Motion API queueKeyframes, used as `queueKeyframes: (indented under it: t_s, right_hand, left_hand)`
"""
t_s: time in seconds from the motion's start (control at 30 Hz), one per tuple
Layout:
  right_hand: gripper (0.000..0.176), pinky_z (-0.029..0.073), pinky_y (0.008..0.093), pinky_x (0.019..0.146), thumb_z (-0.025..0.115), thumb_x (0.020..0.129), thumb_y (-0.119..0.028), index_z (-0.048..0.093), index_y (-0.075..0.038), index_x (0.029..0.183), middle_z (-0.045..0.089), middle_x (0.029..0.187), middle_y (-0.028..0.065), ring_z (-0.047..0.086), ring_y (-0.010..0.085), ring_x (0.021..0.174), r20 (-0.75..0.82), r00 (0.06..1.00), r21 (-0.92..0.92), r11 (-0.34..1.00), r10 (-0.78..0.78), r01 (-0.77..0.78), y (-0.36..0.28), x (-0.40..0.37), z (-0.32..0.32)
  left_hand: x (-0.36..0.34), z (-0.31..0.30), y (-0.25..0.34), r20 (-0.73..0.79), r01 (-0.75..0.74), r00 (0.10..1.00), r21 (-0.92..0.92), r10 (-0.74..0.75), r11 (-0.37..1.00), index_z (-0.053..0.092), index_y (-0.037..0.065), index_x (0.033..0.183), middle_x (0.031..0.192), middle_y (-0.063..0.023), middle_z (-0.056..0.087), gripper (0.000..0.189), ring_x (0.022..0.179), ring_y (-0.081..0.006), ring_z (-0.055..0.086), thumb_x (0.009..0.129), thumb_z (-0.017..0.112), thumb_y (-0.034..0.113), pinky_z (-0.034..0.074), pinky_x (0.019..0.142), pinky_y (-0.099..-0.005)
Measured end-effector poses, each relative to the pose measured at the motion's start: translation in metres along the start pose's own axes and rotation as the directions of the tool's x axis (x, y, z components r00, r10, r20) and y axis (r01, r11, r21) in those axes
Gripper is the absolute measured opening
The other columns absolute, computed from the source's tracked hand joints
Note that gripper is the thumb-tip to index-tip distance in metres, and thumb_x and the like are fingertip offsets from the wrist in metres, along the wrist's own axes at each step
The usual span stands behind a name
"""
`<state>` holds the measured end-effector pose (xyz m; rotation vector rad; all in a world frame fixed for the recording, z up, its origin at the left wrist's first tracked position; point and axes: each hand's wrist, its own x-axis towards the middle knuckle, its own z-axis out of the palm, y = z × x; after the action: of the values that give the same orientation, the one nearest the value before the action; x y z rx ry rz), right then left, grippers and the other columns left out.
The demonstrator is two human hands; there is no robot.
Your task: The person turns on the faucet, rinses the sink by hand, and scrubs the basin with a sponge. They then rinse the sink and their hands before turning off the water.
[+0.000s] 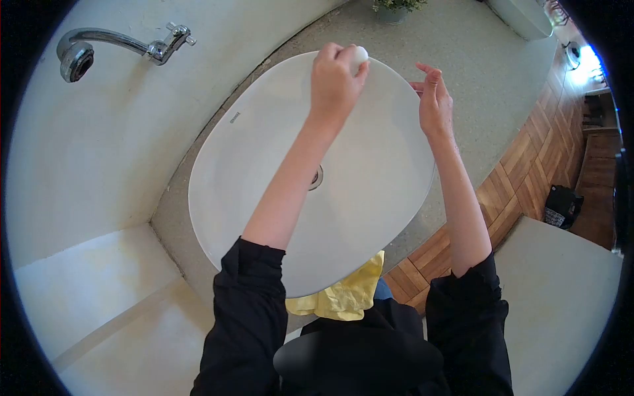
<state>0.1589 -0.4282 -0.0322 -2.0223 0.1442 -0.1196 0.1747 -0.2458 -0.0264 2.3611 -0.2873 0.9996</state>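
Fingers of the left hand (335,79) are bent around a white object (360,55), which shows partly between the fingertips and the thumb; what it is exactly, I cannot tell. They hold it near the far rim of the basin (264,152). To the right of these fingers, the right hand (434,109) has its own fingers released and loosely extended, at the right rim; whether they touch it, I cannot tell. Nearer to the body than both sets of fingers is the drain (317,177), and farther from them a yellow cloth (350,294) lies by the near rim. Left of the left fingers, well apart, is a tap (109,39). Beyond them stands a plant (394,12) on the counter (489,79).
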Motion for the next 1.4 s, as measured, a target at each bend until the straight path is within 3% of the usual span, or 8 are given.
queueKeyframes:
  t_s: [0.6, 0.7, 0.8, 1.1, 1.13, 1.2, 1.3, 1.4]
  right_hand:
    - [0.084, 0.045, 0.0464, 0.089, 0.015, 0.088, -0.074, 0.054, -0.008, 0.125, 0.066, 0.101, 0.0192, 0.061, 0.0347, 0.103, -0.013, 1.000, 0.036, 0.999, 0.004, -0.004, -0.001, -0.001, 0.000]
    - [0.085, 0.045, 0.0454, 0.088, 0.015, 0.088, -0.073, 0.054, -0.007, 0.124, 0.066, 0.100, 0.0184, 0.061, 0.0344, 0.103, -0.015, 1.000, 0.031, 1.000, 0.000, 0.001, 0.005, 0.002, -0.001]
    - [0.085, 0.045, 0.0448, 0.088, 0.015, 0.088, -0.073, 0.054, -0.008, 0.125, 0.067, 0.099, 0.0175, 0.061, 0.0334, 0.103, -0.020, 1.000, 0.023, 1.000, 0.020, -0.019, 0.001, -0.001, -0.001]
    - [0.083, 0.044, 0.0448, 0.091, 0.014, 0.089, -0.072, 0.051, -0.008, 0.127, 0.067, 0.100, 0.0168, 0.061, 0.0335, 0.104, -0.014, 1.000, 0.059, 0.998, 0.009, -0.008, 0.008, 0.004, 0.002]
    - [0.085, 0.045, 0.0430, 0.090, 0.014, 0.087, -0.074, 0.051, -0.009, 0.128, 0.068, 0.100, 0.0158, 0.062, 0.0301, 0.101, -0.017, 1.000, 0.035, 0.999, 0.006, -0.006, 0.009, 0.003, 0.001]
    - [0.090, 0.047, 0.0393, 0.088, 0.013, 0.083, -0.079, 0.052, -0.012, 0.129, 0.068, 0.099, 0.0138, 0.064, 0.0231, 0.096, -0.010, 1.000, -0.014, 1.000, -0.001, 0.001, 0.007, 0.002, 0.001]
    - [0.082, 0.044, 0.0454, 0.092, 0.015, 0.089, -0.072, 0.051, -0.008, 0.127, 0.067, 0.100, 0.0166, 0.060, 0.0341, 0.105, 0.001, 0.999, 0.055, 0.998, 0.037, -0.037, 0.006, 0.003, 0.002]
    - [0.089, 0.047, 0.0386, 0.088, 0.012, 0.085, -0.077, 0.052, -0.012, 0.129, 0.068, 0.100, 0.0145, 0.064, 0.0233, 0.096, -0.020, 1.000, 0.018, 1.000, 0.016, -0.016, 0.007, 0.003, 0.002]
  left_hand:
    - [-0.003, 0.026, 0.031, 0.008, 0.050, 0.999, -0.149, -0.050, 0.988, 0.071, 0.004, 0.091, 0.081, -0.0118, 0.062, 0.026, 0.070, -0.0274, 0.061, 0.070, 0.077, 0.017, 0.050, 0.064, -0.0361]
    - [0.001, 0.011, 0.001, 0.009, -0.041, 0.999, -0.016, 0.041, 0.999, 0.071, 0.003, 0.092, 0.081, -0.0114, 0.062, 0.027, 0.067, -0.0255, 0.060, 0.070, 0.076, 0.018, 0.050, 0.062, -0.0349]
    - [0.013, -0.006, -0.010, 0.031, 0.126, 0.992, 0.004, -0.126, 0.992, 0.071, 0.003, 0.092, 0.082, -0.0110, 0.062, 0.028, 0.064, -0.0247, 0.059, 0.070, 0.077, 0.019, 0.049, 0.060, -0.0343]
    - [0.009, -0.004, -0.014, -0.040, 0.046, 0.998, -0.008, -0.047, 0.999, 0.070, 0.000, 0.090, 0.077, -0.0116, 0.062, 0.030, 0.063, -0.0239, 0.059, 0.069, 0.079, 0.020, 0.049, 0.060, -0.0337]
    - [0.007, -0.004, -0.012, -0.040, 0.162, 0.985, -0.085, -0.166, 0.983, 0.070, 0.000, 0.089, 0.078, -0.0117, 0.063, 0.029, 0.066, -0.0255, 0.061, 0.070, 0.078, 0.020, 0.050, 0.063, -0.0342]
    - [0.000, 0.005, 0.006, -0.024, 0.109, 0.993, -0.074, -0.111, 0.991, 0.071, 0.000, 0.089, 0.077, -0.0120, 0.063, 0.029, 0.067, -0.0252, 0.061, 0.070, 0.079, 0.020, 0.050, 0.062, -0.0341]
    - [0.001, 0.008, 0.013, 0.008, 0.040, 0.999, -0.085, -0.040, 0.996, 0.071, -0.001, 0.090, 0.076, -0.0123, 0.063, 0.029, 0.067, -0.0241, 0.061, 0.070, 0.079, 0.020, 0.050, 0.062, -0.0334]
    - [0.007, -0.001, -0.005, 0.007, 0.120, 0.993, -0.081, -0.120, 0.989, 0.071, -0.001, 0.089, 0.076, -0.0124, 0.063, 0.030, 0.065, -0.0235, 0.061, 0.069, 0.079, 0.020, 0.049, 0.060, -0.0329]
